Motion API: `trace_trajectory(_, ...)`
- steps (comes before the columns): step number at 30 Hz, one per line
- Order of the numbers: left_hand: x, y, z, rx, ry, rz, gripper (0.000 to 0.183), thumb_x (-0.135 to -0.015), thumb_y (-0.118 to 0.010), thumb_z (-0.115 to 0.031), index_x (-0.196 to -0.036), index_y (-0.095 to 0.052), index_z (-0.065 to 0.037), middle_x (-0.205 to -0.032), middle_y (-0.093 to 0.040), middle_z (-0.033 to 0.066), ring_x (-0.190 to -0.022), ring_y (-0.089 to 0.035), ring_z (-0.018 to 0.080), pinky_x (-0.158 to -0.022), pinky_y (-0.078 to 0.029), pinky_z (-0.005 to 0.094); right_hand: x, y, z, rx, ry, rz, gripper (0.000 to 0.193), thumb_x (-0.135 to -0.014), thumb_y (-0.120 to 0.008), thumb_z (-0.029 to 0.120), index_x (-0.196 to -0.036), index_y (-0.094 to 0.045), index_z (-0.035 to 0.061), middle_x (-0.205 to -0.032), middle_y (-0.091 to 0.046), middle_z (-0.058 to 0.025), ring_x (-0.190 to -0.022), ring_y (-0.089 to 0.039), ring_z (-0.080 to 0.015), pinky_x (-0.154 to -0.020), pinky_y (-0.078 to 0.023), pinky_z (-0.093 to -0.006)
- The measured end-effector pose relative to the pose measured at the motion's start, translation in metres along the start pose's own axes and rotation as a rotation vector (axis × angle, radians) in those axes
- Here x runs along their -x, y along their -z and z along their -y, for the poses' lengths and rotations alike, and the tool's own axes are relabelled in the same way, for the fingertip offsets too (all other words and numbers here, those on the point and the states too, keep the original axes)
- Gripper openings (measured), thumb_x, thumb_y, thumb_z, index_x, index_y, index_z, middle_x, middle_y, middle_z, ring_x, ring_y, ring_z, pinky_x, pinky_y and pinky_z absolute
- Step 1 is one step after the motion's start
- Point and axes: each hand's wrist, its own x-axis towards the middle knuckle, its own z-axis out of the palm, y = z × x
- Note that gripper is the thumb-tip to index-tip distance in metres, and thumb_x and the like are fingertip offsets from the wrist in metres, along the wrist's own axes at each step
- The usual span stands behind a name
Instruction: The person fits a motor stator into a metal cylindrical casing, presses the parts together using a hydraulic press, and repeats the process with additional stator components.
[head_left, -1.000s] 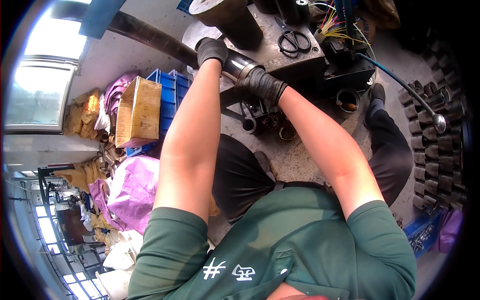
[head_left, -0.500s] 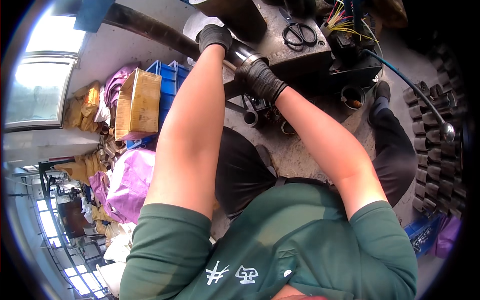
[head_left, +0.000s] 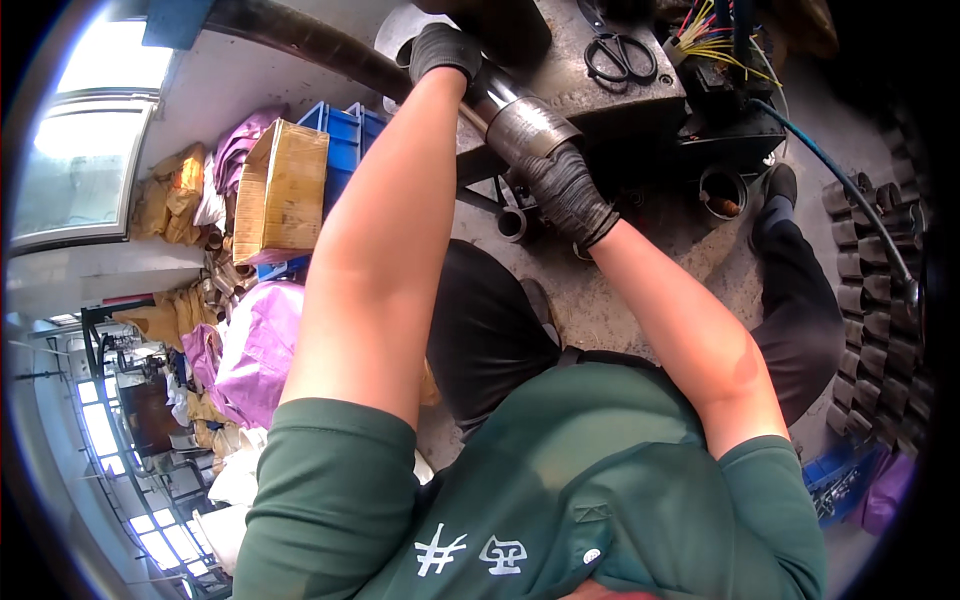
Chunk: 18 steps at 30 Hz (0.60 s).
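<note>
Now you're drawing the shiny sleeve (head_left: pixel 533 125) outward, right hand (head_left: pixel 568 190) curled round its end, widening the gap from your left hand (head_left: pixel 444 50) clasping the dark bar (head_left: pixel 312 38).

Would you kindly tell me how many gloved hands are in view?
2: the left hand at the dark bar near the top, and the right hand on the shiny metal collar, lower and farther right.

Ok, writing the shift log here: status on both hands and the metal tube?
Left hand at the dark bar, its grip unclear. Right hand holds the near end of the metal tube. Scissors on the bench, apart from both hands.
</note>
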Motion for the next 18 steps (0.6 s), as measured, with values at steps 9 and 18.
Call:
trace_trajectory(9,0.004,0.005,0.040,-0.028,-0.002,0.056,0.031,-0.090,-0.065,-0.021,-0.108,-0.080,-0.002,-0.116,-0.074,0.0252,-0.109,-0.072,0.0404,-0.098,-0.056,0.0469,0.057,0.023,-0.048,0.355,0.484,0.060,0.043,-0.095,-0.068,0.013,-0.137,-0.064,0.0032,-0.130,-0.068,-0.0140,-0.120,-0.064,-0.0240,-0.105,-0.050,-0.0378)
trace_trajectory(18,0.076,0.033,0.009,0.813,0.038,-0.584,0.032,-0.094,-0.078,-0.029,-0.114,-0.077,-0.004,-0.095,-0.079,0.0182,-0.091,-0.077,0.0280,-0.086,-0.059,0.0362,0.124,0.140,0.006,0.027,0.050,-0.018,0.063,-0.080,-0.075,0.006,-0.140,-0.056,0.0016,-0.111,-0.070,-0.0078,-0.091,-0.069,-0.0214,-0.082,-0.059,-0.0338)
